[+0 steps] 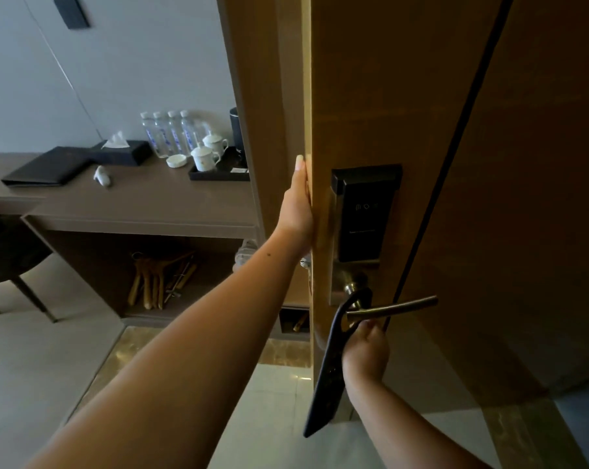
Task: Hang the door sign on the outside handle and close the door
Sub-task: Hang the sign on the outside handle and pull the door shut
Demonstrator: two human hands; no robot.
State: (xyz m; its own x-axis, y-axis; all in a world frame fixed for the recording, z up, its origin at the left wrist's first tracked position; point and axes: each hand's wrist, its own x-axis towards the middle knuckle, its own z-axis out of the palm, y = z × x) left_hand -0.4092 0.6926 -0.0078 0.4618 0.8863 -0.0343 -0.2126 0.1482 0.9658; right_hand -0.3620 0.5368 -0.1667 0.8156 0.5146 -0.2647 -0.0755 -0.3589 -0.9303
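Note:
The wooden door (405,96) stands ajar, its edge facing me. My left hand (298,201) grips that edge just above the black card lock (362,214), fingers wrapped behind it. A long black door sign (327,374) has its hooked top around the neck of the brass lever handle (393,308) and hangs tilted down to the left. My right hand (366,350) holds the sign just under the handle, fingers closed on its upper part.
Through the gap, a brown desk (117,204) carries water bottles (169,133), two lidded cups (207,152) on a black tray, a tissue box and a black folder. Wooden hangers (157,282) lie on the shelf beneath. A dark chair (5,258) stands at far left.

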